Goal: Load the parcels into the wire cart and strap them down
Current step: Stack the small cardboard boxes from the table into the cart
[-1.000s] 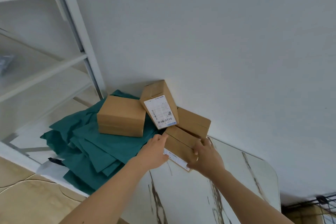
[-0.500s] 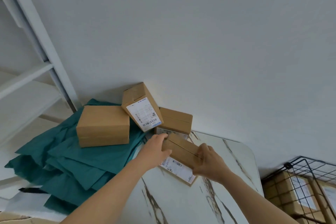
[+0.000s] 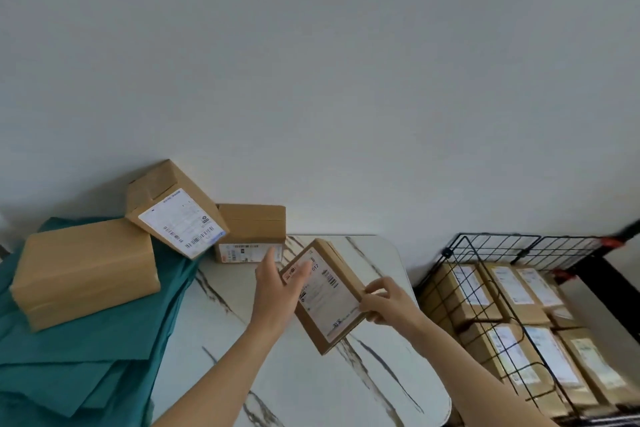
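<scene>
A brown cardboard parcel [image 3: 329,302] with a white label facing up is lifted above the marble table [image 3: 311,381]. My left hand [image 3: 278,288] holds its left edge, thumb on the label. My right hand [image 3: 384,302] pinches its right edge. Three more parcels stay at the back left: a big plain one [image 3: 86,270], a tilted labelled one [image 3: 176,208] and a smaller one [image 3: 251,232] against the wall. The black wire cart [image 3: 485,250] stands at the right, holding several labelled parcels [image 3: 516,347].
Green cloth [image 3: 86,357] covers the table's left side under the big parcel. A white wall rises right behind the table. The table's rounded right corner sits close to the cart's wire side.
Both hands lifted the parcel off the table and turned it label up, moving it right. My view swung right, so the cart came fully into sight and the shelf left it.
</scene>
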Demonstrator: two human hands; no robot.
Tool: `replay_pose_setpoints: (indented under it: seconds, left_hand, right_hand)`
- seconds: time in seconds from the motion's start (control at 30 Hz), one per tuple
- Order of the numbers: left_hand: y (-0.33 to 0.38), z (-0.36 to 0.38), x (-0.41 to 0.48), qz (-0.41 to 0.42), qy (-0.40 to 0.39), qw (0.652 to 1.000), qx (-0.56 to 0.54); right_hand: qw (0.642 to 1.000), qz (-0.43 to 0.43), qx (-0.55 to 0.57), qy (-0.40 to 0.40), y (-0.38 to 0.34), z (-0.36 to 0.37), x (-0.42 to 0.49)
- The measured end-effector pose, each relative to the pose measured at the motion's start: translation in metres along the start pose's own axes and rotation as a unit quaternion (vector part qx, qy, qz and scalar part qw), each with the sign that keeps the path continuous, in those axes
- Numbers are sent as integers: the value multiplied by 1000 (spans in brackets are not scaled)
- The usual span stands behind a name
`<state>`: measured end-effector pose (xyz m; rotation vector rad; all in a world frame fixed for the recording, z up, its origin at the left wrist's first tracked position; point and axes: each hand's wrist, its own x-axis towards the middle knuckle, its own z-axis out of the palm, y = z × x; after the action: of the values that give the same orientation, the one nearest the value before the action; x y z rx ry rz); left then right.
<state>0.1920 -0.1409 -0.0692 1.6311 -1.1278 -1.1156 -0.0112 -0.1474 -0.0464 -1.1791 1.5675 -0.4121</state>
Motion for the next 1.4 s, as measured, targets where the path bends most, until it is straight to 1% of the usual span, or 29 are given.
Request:
replay_pose_setpoints:
  seconds: [0.1, 0.23, 0.33, 0.4, 0.6, 0.83, 1.0, 1.23, 1.4]
  left_hand:
    - [9, 29, -7, -17, -30, 999, -41]
    - [20, 71, -16, -88, -90, 988, -92]
    - [25, 108, -29, -143, -156, 972, -98]
    - [31, 135, -43, -158, -198, 964, -84]
    - [57, 224, -84, -120, -239, 963, -41]
    - [88, 341, -132, -90, -257, 961, -41]
    - [99, 419, -150, -84, -279, 956, -42]
    - [117, 500, -135, -89, -307, 948, -7]
    - [133, 563, -102, -85, -339, 937, 20]
  right_hand:
    - [998, 19, 58, 13, 14, -23, -15]
    - [991, 24, 131, 32, 42, -56, -37]
    - [981, 21, 185, 55, 63, -83, -54]
    - [975, 20, 212, 64, 78, -102, -67]
    - [963, 18, 256, 85, 139, -179, -100]
    - [952, -5, 286, 107, 209, -274, -136]
    - [953, 4, 270, 140, 249, -332, -147]
    - [945, 1, 283, 165, 282, -402, -128]
    - [941, 27, 290, 173, 298, -452, -98]
